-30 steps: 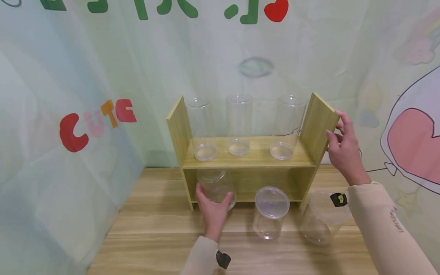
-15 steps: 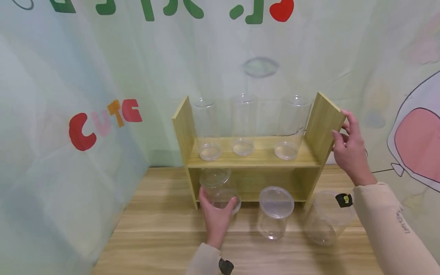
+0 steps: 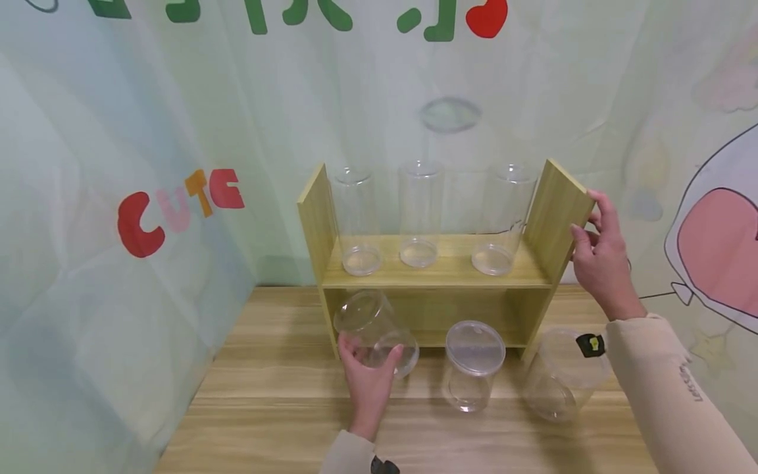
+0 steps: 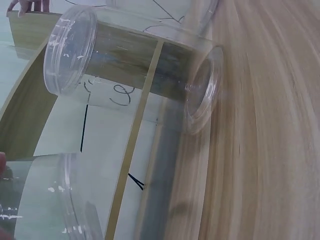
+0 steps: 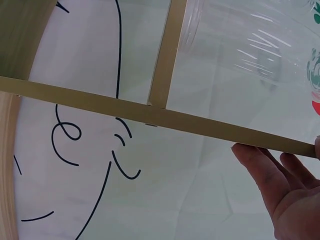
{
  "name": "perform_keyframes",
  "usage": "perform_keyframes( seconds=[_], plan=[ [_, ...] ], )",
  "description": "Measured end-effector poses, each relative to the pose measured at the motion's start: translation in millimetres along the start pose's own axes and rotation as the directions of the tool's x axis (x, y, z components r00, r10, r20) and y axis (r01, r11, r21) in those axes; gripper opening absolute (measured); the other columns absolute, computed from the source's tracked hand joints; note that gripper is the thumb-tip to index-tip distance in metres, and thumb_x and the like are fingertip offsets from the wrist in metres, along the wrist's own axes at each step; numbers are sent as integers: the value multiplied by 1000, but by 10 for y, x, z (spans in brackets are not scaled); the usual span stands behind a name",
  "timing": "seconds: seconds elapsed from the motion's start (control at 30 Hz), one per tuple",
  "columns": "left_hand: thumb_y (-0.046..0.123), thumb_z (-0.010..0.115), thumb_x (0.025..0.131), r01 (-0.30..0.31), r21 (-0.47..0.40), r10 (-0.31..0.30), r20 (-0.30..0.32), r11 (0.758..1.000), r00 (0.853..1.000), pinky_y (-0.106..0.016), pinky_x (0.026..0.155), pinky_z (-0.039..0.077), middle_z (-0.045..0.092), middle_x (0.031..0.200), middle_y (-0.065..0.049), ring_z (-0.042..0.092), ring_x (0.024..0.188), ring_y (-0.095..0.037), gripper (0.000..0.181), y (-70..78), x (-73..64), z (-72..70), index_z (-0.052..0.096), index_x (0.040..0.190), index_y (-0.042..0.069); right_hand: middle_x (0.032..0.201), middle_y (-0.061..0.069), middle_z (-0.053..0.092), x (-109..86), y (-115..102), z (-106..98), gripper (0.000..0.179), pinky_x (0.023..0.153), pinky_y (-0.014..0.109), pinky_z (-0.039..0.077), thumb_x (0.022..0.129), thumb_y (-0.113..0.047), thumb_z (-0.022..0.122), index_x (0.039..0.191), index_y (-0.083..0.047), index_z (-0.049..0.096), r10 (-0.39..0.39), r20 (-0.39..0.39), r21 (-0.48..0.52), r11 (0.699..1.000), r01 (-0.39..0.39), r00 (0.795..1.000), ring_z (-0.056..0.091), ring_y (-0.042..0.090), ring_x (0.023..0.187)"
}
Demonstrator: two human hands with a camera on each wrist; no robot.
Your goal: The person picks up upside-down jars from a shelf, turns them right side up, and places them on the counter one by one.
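Note:
In the head view, my left hand (image 3: 368, 385) grips a clear plastic jar (image 3: 379, 326) between thumb and fingers. This jar tilts to the left, in front of the lower left part of a two-tier wooden shelf (image 3: 438, 280). Only its end (image 4: 45, 195) and a bit of my fingers show in the left wrist view. My right hand (image 3: 603, 263) holds the front edge of the shelf's right side panel (image 3: 556, 220); in the right wrist view the thumb (image 5: 260, 172) lies against that panel. Three tall clear jars, such as the middle one (image 3: 420, 214), stand on the upper tier.
A lidded clear jar (image 3: 474, 365) stands upright on the wooden table (image 3: 266, 408) before the shelf. To its right is a wider clear jar (image 3: 559, 378), partly behind my right sleeve (image 3: 657, 388). A printed cloth (image 3: 284, 118) hangs behind the shelf.
My left hand has brought the jar forward out of the lower tier, and the jar now leans more to the left. The right hand keeps its place on the side panel.

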State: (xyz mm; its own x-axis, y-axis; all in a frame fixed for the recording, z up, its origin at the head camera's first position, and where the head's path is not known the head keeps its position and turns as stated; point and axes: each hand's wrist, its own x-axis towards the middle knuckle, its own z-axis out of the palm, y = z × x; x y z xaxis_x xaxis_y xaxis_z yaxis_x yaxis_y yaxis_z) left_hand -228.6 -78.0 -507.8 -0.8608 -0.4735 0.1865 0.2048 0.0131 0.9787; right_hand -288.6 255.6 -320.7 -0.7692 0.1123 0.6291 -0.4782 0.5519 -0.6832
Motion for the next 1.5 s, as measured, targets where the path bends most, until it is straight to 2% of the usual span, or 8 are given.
perform_keyframes(
  seconds=[0.13, 0.37, 0.73, 0.93, 1.17, 1.3, 1.43, 1.5],
  plan=[
    [18, 90, 71, 28, 7, -28, -3, 1000, 1000, -59, 98, 43, 45, 135, -19, 46, 122, -41, 110, -25, -32, -36, 20, 154, 8, 131, 22, 49, -21, 24, -1, 54, 59, 14, 51, 104, -7, 41, 153, -22, 27, 5, 3, -7, 1000, -5, 1000, 59, 16, 93],
    [22, 87, 76, 57, -28, -57, 17, 998, 998, -53, 94, 49, 44, 134, -20, 47, 118, -40, 107, 4, -58, -70, 16, 154, 5, 127, 19, 51, 3, 24, -14, 54, 59, 12, 50, 104, -7, 41, 153, -24, 27, 0, -6, -27, 1000, 0, 1000, 57, 5, 86],
    [19, 80, 84, 164, -202, -155, 60, 966, 986, -44, 87, 53, 40, 131, -20, 50, 113, -36, 94, 89, -82, -101, 16, 153, 11, 129, 19, 50, 50, -32, -10, 54, 60, 12, 50, 104, -9, 40, 153, -26, 26, 18, 2, -26, 1000, -18, 1000, 58, 9, 90],
    [29, 77, 86, 250, -227, -238, 80, 941, 968, -44, 82, 55, 39, 136, -21, 54, 109, -35, 98, 101, -125, -138, 11, 155, 11, 131, 20, 49, 25, -21, -11, 54, 59, 13, 51, 104, -8, 40, 154, -26, 25, 24, 13, -29, 999, -23, 1000, 59, 20, 92],
    [38, 75, 88, 318, -262, -300, 109, 911, 948, -46, 82, 56, 41, 134, -21, 52, 113, -37, 97, 71, -182, -203, 10, 155, 10, 129, 22, 50, -45, 14, 15, 55, 57, 14, 52, 104, -7, 41, 154, -24, 25, 19, 17, -37, 999, -19, 1000, 61, 21, 87],
    [43, 72, 88, 369, -299, -340, 145, 880, 929, -46, 81, 56, 42, 133, -22, 54, 111, -34, 91, 84, -203, -214, 16, 152, 10, 130, 24, 49, -55, 15, 24, 55, 57, 12, 51, 104, -6, 41, 154, -22, 24, 14, 17, -35, 999, -13, 1000, 61, 33, 90],
    [48, 70, 89, 408, -332, -365, 187, 850, 912, -46, 82, 56, 39, 137, -22, 55, 110, -32, 92, 109, -205, -201, 14, 152, 9, 129, 24, 50, -30, 16, 7, 56, 58, 12, 51, 104, -6, 42, 154, -22, 23, 5, 18, -51, 999, -4, 1000, 62, 25, 88],
    [50, 69, 89, 429, -360, -374, 215, 828, 902, -45, 84, 55, 39, 139, -21, 54, 112, -33, 93, 111, -194, -188, 13, 152, 10, 129, 23, 50, -6, 13, -3, 56, 58, 11, 51, 104, -7, 42, 154, -23, 24, 0, 18, -47, 999, 1, 1000, 62, 27, 89]
  ],
)
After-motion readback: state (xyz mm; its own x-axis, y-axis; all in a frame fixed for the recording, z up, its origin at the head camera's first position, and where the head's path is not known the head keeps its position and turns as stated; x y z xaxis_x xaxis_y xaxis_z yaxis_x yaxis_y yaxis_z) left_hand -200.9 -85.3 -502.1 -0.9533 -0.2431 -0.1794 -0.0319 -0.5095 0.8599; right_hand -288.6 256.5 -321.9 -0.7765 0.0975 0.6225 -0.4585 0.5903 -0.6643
